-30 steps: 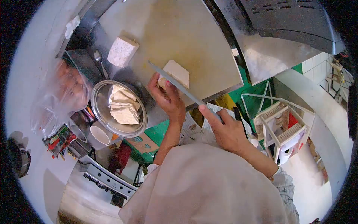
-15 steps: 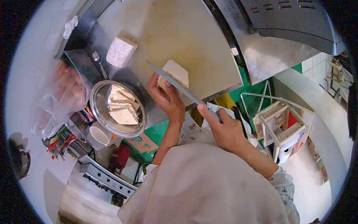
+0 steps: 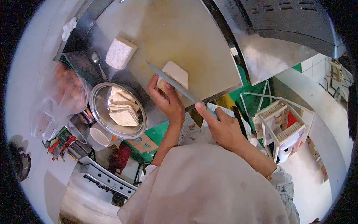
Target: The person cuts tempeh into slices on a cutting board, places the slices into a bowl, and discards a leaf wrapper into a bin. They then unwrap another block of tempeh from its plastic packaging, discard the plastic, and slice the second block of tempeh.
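On the large pale cutting board (image 3: 167, 30), a whitish block of what looks like tempeh (image 3: 177, 74) lies near the front edge. My left hand (image 3: 168, 100) is closed around its near-left side, thumb and fingers on it. The handle of a long knife (image 3: 175, 84) is gripped in my right hand (image 3: 226, 128), index finger stretched along the top. Its blade slants across the block's near side, close by my left thumb and fingertips. Another tempeh block (image 3: 121, 53) rests at the board's left edge. Left of my left hand, a glass bowl (image 3: 100, 100) contains several tempeh slices (image 3: 123, 117).
A spoon (image 3: 96, 58) lies behind the bowl. Beside the bowl are a white cup (image 3: 100, 136) and a clear plastic bag (image 3: 65, 91) with reddish contents. A metal appliance (image 3: 287, 26) borders the board at upper right. A rack with baskets (image 3: 281, 123) stands to the right.
Almost nothing differs. The view has shifted slightly; the knife stays across the tempeh block's near side, with both hands in nearly the same place.
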Available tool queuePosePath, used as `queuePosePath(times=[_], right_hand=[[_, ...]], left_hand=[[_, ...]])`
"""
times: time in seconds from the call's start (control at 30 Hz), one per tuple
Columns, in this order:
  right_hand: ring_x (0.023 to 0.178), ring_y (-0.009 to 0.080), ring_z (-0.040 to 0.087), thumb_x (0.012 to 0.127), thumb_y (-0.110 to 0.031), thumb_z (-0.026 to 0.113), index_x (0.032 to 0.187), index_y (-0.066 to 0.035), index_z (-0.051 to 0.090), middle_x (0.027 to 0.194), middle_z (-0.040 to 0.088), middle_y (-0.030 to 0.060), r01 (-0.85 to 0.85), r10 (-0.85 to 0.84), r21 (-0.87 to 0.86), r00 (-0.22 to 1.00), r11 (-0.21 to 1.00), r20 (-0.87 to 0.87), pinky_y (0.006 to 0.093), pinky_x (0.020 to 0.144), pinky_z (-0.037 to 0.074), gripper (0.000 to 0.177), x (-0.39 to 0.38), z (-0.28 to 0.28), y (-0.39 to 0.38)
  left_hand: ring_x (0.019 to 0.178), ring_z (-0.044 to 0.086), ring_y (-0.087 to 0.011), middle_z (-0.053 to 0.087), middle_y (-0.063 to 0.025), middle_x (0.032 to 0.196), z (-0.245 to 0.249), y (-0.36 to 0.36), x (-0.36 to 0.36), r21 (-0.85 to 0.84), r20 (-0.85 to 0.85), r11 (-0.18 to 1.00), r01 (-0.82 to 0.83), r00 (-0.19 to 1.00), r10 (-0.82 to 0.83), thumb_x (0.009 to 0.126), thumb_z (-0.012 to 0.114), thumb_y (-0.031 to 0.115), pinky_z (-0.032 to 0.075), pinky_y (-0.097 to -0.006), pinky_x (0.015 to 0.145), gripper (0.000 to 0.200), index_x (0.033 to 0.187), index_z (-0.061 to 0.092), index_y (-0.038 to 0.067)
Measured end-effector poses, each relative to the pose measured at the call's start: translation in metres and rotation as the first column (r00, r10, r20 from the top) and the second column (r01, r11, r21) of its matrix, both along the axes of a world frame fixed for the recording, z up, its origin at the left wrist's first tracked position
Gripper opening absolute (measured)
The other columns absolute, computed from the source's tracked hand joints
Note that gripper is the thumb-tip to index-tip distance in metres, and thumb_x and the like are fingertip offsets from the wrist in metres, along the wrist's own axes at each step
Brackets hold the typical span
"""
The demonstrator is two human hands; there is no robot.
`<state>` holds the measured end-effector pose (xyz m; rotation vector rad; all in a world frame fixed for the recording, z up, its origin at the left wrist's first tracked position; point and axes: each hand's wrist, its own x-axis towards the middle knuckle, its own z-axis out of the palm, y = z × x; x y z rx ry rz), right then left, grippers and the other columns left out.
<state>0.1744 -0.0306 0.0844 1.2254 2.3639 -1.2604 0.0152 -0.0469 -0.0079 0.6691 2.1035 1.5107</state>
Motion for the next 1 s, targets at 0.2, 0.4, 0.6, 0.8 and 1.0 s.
queuePosePath(times=[0.2, 0.4, 0.6, 0.8, 1.0], right_hand=[[0.065, 0.0376, 0.060, 0.081, -0.008, 0.052, 0.141, -0.031, 0.024, 0.091, 0.053, 0.0216, -0.012, 0.012, -0.029, 1.000, 1.000, 0.004, 0.0438, 0.053, 0.051, 0.071, 0.000, -0.003, 0.002], [0.063, 0.0394, 0.060, 0.084, -0.012, 0.048, 0.142, -0.035, 0.018, 0.090, 0.055, 0.0249, 0.015, -0.015, -0.021, 1.000, 1.000, -0.003, 0.0437, 0.050, 0.051, 0.070, -0.003, -0.012, 0.001], [0.061, 0.0377, 0.060, 0.082, -0.012, 0.050, 0.142, -0.034, 0.020, 0.088, 0.055, 0.0237, 0.018, -0.018, -0.011, 0.999, 1.000, -0.029, 0.0431, 0.049, 0.051, 0.070, -0.002, -0.017, 0.001], [0.060, 0.0362, 0.060, 0.081, -0.010, 0.051, 0.141, -0.034, 0.022, 0.090, 0.055, 0.0234, 0.038, -0.038, 0.002, 0.998, 0.999, -0.050, 0.0420, 0.048, 0.051, 0.071, -0.003, -0.021, 0.000], [0.062, 0.0383, 0.061, 0.082, -0.012, 0.051, 0.141, -0.035, 0.021, 0.094, 0.056, 0.0259, 0.024, -0.024, -0.009, 1.000, 1.000, -0.013, 0.0430, 0.050, 0.052, 0.070, -0.005, -0.022, 0.002]], left_hand=[[0.108, 0.043, -0.0247, 0.045, -0.0149, 0.114, 0.003, 0.001, -0.001, -0.026, -0.020, 1.000, 0.002, 1.000, -0.003, 0.093, 0.049, 0.031, 0.032, -0.0370, 0.095, 0.041, 0.116, 0.043, -0.002], [0.107, 0.044, -0.0264, 0.047, -0.0159, 0.114, 0.008, 0.003, 0.000, -0.053, -0.104, 0.998, 0.025, 0.994, -0.030, 0.092, 0.049, 0.025, 0.032, -0.0378, 0.095, 0.037, 0.116, 0.044, -0.002], [0.107, 0.045, -0.0280, 0.048, -0.0171, 0.113, 0.004, 0.001, -0.002, -0.050, -0.155, 0.998, 0.042, 0.987, -0.049, 0.092, 0.048, 0.025, 0.033, -0.0391, 0.095, 0.037, 0.117, 0.044, -0.002], [0.106, 0.045, -0.0277, 0.048, -0.0168, 0.113, 0.005, 0.001, -0.002, -0.052, -0.109, 0.998, 0.038, 0.993, -0.043, 0.092, 0.048, 0.025, 0.032, -0.0389, 0.095, 0.037, 0.116, 0.044, -0.002], [0.104, 0.045, -0.0248, 0.047, -0.0149, 0.113, 0.006, 0.002, -0.002, -0.064, -0.145, 0.997, 0.048, 0.988, -0.057, 0.093, 0.046, 0.028, 0.034, -0.0367, 0.093, 0.038, 0.117, 0.044, -0.001]])
